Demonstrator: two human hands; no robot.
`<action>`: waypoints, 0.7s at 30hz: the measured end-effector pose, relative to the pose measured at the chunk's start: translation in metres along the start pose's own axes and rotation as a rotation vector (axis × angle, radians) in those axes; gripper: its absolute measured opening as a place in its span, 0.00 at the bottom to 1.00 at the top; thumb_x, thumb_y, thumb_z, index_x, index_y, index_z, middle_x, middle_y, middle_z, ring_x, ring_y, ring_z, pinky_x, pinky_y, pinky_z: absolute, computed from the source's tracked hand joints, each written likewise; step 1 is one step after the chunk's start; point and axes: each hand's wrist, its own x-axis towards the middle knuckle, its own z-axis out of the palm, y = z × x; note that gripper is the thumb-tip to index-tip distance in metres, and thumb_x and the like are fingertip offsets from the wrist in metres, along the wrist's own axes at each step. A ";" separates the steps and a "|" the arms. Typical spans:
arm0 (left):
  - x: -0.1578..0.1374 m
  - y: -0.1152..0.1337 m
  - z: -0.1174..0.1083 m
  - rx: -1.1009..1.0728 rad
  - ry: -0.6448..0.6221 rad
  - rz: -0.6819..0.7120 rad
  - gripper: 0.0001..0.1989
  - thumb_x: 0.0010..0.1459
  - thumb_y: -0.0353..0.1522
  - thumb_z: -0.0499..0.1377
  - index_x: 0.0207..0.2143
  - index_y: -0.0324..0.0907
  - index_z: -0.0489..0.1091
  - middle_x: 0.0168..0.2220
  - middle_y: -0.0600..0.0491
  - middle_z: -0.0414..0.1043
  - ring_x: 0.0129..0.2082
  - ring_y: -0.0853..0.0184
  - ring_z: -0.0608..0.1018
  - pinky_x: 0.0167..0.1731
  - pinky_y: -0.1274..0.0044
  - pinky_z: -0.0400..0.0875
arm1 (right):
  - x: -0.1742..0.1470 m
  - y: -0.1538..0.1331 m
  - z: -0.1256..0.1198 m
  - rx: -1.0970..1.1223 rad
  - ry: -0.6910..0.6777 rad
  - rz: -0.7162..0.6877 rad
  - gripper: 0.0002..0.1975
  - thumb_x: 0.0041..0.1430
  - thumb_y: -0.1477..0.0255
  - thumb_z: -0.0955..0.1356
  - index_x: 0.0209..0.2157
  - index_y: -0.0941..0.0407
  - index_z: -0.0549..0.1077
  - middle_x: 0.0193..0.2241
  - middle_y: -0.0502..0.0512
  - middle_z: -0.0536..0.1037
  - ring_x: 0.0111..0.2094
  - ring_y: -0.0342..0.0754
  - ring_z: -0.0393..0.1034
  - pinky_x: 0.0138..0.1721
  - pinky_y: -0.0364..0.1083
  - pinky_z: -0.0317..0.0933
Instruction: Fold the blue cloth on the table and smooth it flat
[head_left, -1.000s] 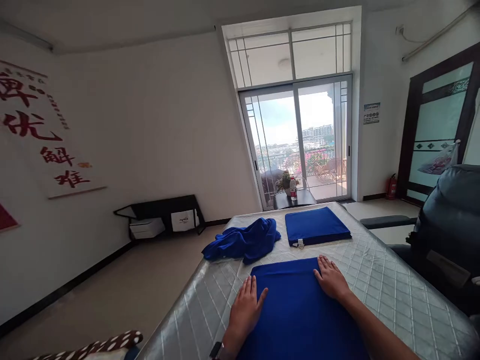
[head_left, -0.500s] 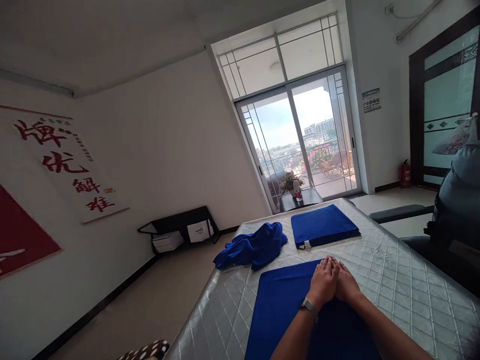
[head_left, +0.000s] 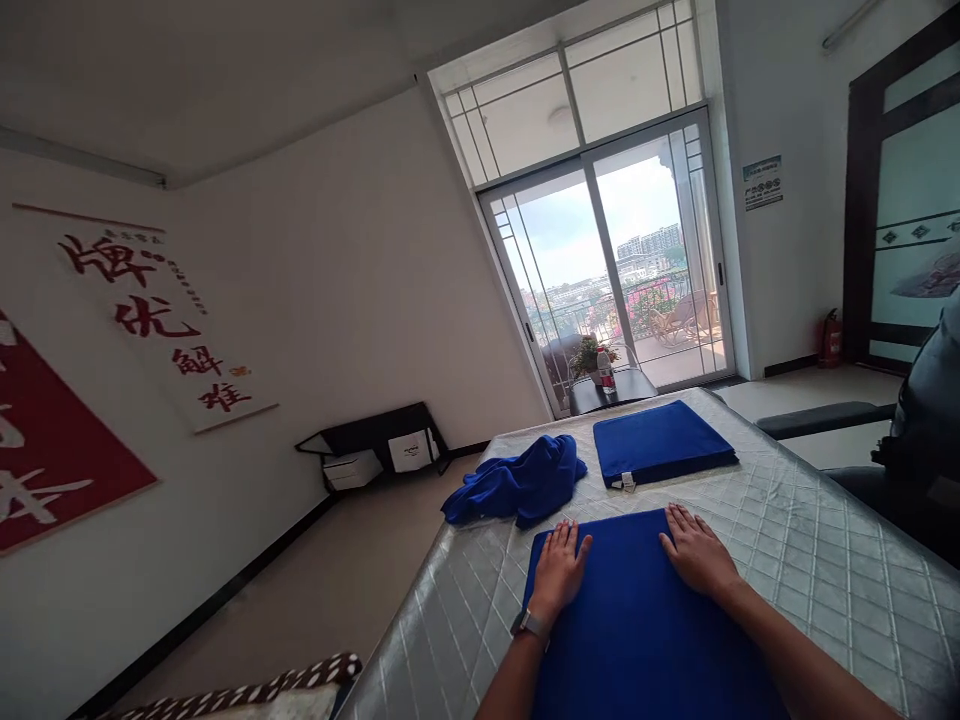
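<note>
A smooth blue folded cloth [head_left: 637,610] lies flat in front of me on the quilted silvery mattress [head_left: 795,530]. On its far left corner rests my left hand [head_left: 559,570], palm down with the fingers stretched out; a watch is on that wrist. My right hand [head_left: 699,552] lies flat at the far right corner, fingers extended and thumb apart. Beyond the hands sits a neat stack of folded blue cloth [head_left: 664,443] with a white tag at its near edge. Left of that stack is a crumpled blue cloth [head_left: 521,480].
A small dark table [head_left: 615,390] with a plant and a bottle [head_left: 604,372] stands past the mattress, before the sliding glass doors. A black rack [head_left: 375,445] holding white boxes is along the left wall. Black seating [head_left: 919,420] borders the right side.
My hands were together at the middle of the cloth's far edge. They have spread apart, the left to the left corner and the right to the right corner. The view has shifted slightly left.
</note>
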 end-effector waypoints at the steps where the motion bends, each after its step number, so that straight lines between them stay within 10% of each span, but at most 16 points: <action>1: -0.003 -0.014 -0.001 0.007 0.006 -0.028 0.36 0.70 0.50 0.32 0.69 0.37 0.53 0.70 0.43 0.51 0.71 0.57 0.54 0.67 0.59 0.51 | 0.000 0.000 0.001 -0.005 0.001 0.001 0.37 0.67 0.59 0.51 0.70 0.67 0.51 0.71 0.61 0.49 0.71 0.51 0.37 0.70 0.54 0.32; 6: -0.013 -0.052 0.000 -0.005 0.027 -0.103 0.39 0.70 0.51 0.33 0.69 0.34 0.52 0.71 0.42 0.49 0.70 0.58 0.54 0.68 0.64 0.51 | 0.003 0.001 0.006 -0.033 0.002 0.004 0.37 0.67 0.58 0.50 0.70 0.66 0.51 0.71 0.59 0.49 0.71 0.50 0.37 0.70 0.54 0.33; 21: -0.016 -0.055 0.002 -0.078 0.107 -0.107 0.42 0.68 0.53 0.32 0.68 0.31 0.55 0.69 0.40 0.54 0.70 0.54 0.56 0.67 0.63 0.50 | 0.002 -0.005 0.000 -0.136 -0.039 0.007 0.37 0.69 0.57 0.50 0.70 0.64 0.49 0.71 0.58 0.49 0.71 0.49 0.38 0.69 0.51 0.36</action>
